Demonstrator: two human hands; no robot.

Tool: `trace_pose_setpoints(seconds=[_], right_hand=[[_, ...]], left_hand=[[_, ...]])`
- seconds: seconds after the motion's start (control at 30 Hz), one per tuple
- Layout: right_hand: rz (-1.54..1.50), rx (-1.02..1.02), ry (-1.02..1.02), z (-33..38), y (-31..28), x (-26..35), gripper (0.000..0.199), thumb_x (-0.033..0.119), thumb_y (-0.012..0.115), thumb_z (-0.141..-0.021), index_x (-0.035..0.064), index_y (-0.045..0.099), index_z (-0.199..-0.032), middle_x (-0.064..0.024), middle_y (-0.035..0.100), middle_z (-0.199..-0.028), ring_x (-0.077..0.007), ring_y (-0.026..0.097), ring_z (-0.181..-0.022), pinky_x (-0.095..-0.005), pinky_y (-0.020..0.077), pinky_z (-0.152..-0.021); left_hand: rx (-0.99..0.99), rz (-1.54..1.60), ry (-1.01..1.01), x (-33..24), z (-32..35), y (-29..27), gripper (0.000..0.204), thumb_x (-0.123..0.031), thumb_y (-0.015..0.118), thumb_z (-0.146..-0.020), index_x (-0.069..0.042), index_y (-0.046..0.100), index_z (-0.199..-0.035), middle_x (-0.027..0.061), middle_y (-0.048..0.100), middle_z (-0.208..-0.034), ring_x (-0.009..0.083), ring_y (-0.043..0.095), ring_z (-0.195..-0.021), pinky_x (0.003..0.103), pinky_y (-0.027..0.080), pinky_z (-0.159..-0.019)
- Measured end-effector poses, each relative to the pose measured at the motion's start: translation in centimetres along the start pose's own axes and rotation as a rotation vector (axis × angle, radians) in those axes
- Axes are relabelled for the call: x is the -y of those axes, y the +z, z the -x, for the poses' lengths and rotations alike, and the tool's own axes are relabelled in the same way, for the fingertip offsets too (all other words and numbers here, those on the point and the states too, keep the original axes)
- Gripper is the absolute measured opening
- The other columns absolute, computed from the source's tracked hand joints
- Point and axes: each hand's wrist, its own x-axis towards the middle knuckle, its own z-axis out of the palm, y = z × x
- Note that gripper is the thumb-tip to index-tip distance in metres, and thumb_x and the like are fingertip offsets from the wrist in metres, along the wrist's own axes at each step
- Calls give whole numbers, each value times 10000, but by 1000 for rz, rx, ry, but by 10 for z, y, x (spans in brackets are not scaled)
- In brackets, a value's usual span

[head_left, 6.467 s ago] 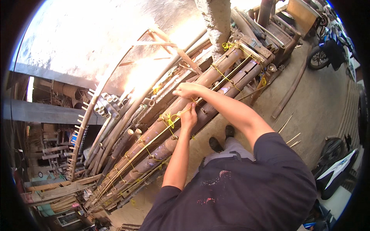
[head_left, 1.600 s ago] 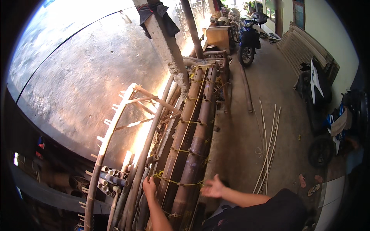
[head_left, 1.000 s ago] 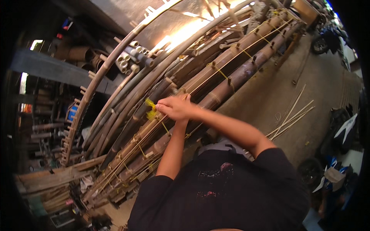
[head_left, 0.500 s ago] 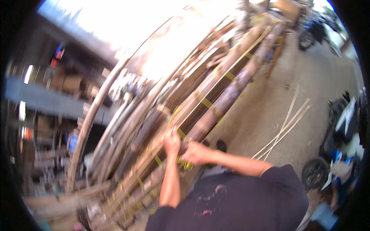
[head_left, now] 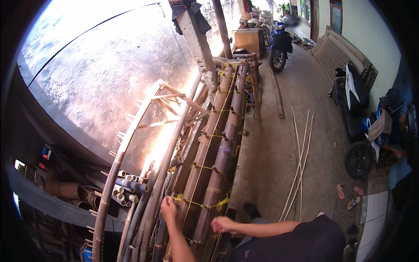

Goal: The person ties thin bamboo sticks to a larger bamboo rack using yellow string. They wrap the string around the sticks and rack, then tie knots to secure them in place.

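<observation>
Thick brown bamboo poles (head_left: 218,148) lie side by side in a long stack, lashed together with yellow cord (head_left: 198,203). My left hand (head_left: 168,207) rests on the poles at the left end of one cord lashing, fingers closed around the cord. My right hand (head_left: 222,225) is curled just below the lashing's right end, where a yellow knot (head_left: 223,201) hangs. Whether that hand grips the cord cannot be made out.
Thinner curved bamboo and short cut tubes (head_left: 124,192) lie left of the stack. Split bamboo strips (head_left: 299,161) lie on the concrete floor. Parked motorbikes (head_left: 362,131) line the right side, another motorbike (head_left: 279,46) stands far ahead. A concrete post (head_left: 198,39) rises behind the poles.
The view has swung from looking along the poles to the left toward looking down their length. My hands have stayed at the yellow lashing, now spread apart at its two ends.
</observation>
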Motion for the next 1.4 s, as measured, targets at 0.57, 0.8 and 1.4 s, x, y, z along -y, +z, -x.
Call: trace_pose_setpoints(seconds=[0.57,0.8,1.4], right_hand=[[1292,833,-991,-2,269,56,458,508,429,-967,178,720,-1096,-111,711,-1062,-300,671,-1005,-420,511,-875],[975,543,-389,-72,230,83,529,494,437,-1012,59,689,-848,-79,631,-733,-196,596,-761,-336,460,-699],[1757,411,-1064,40,122,-32,323,254,584,-891,54,647,-645,-144,656,-689,-296,661,-781,-400,452,-974]], left_hand=[[-218,-133,61,95,163,-38,308,-349,571,-965,-70,644,-1074,217,679,-964,370,637,-919,476,470,-844],[-60,-73,-126,81,166,-69,290,-343,513,-974,-121,679,-1059,207,681,-973,451,629,-912,547,476,-776],[-72,-185,-316,124,61,-65,265,-313,505,-953,-188,712,-1062,253,670,-1030,434,647,-977,526,508,-832]])
